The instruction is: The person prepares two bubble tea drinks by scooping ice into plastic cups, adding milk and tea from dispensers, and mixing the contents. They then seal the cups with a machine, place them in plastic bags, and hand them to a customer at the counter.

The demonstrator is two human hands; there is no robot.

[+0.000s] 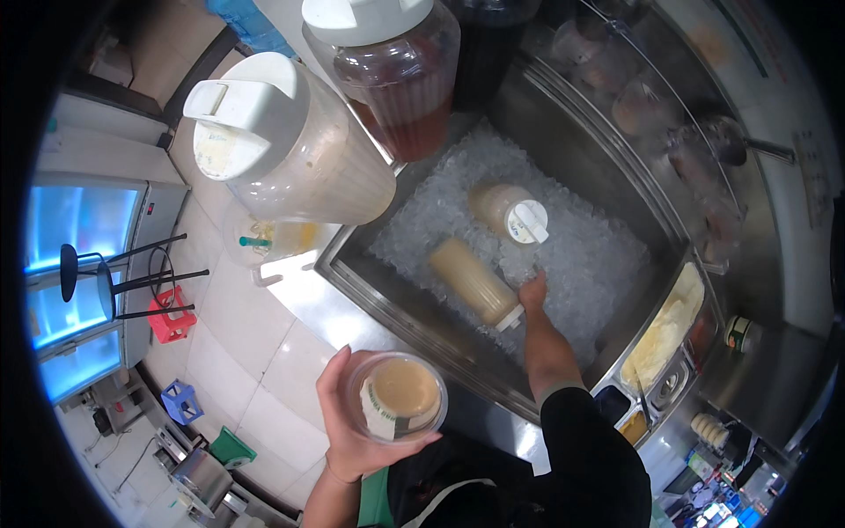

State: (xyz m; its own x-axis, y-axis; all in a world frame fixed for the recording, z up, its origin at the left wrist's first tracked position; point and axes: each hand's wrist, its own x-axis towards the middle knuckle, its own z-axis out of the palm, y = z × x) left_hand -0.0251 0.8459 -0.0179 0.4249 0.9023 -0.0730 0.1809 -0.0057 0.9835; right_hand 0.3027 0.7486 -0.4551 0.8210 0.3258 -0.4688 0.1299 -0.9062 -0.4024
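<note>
A clear plastic cup [432, 422] holding a tan drink is in my left hand [343, 416], near the front edge of the ice bin. Printing shows on the cup's side. My right hand [533, 292] reaches down to the crushed ice [581, 264] in the steel bin; its fingertips are partly hidden, so whether it grips anything is unclear. Just left of that hand, a ribbed pitcher of beige liquid [469, 274] lies tilted on the ice, its white lid towards me. Beyond it, a second pitcher with a white lid [527, 222] is partly sunk in the ice.
Two large lidded pitchers, one with pale liquid [323, 158] and one with reddish liquid [409, 99], stand on the bin's left rim. A lidded cup with a green straw [254, 241] is beside them. Right of the bin sits a steel pan of pale yellow food [667, 323].
</note>
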